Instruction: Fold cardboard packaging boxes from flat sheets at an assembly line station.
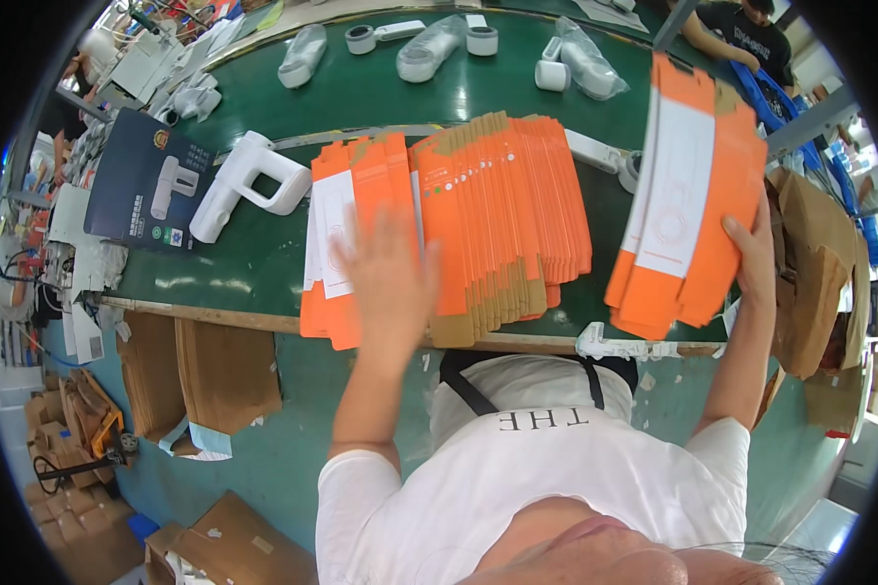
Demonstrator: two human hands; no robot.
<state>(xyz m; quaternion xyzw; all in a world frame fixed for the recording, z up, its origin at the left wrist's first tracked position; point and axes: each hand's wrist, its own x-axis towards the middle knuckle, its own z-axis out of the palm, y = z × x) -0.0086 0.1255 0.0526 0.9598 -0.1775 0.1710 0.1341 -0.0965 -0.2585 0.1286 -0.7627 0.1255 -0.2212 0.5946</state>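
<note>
My left hand (390, 278), somewhat blurred, lies with fingers stretched out over a few flat orange-and-white cartons (380, 180) at the bench's near edge. Whether it presses on them or hovers just above, I cannot tell. Beside it, a long fanned row of flat orange cartons (478, 214) with brown edges overlaps toward the right. My right hand (753, 253) grips the right edge of a raised bundle of flat orange-and-white cartons (671, 205). The bundle is tilted, and its fingers are partly hidden behind it.
Left on the green bench (263, 268) are a white handheld device (254, 185) and a dark printed box (146, 185). Bagged white devices (431, 49) and white round parts (482, 40) lie farther back. Brown cardboard (815, 268) stands at right; another person (746, 39) is at far right.
</note>
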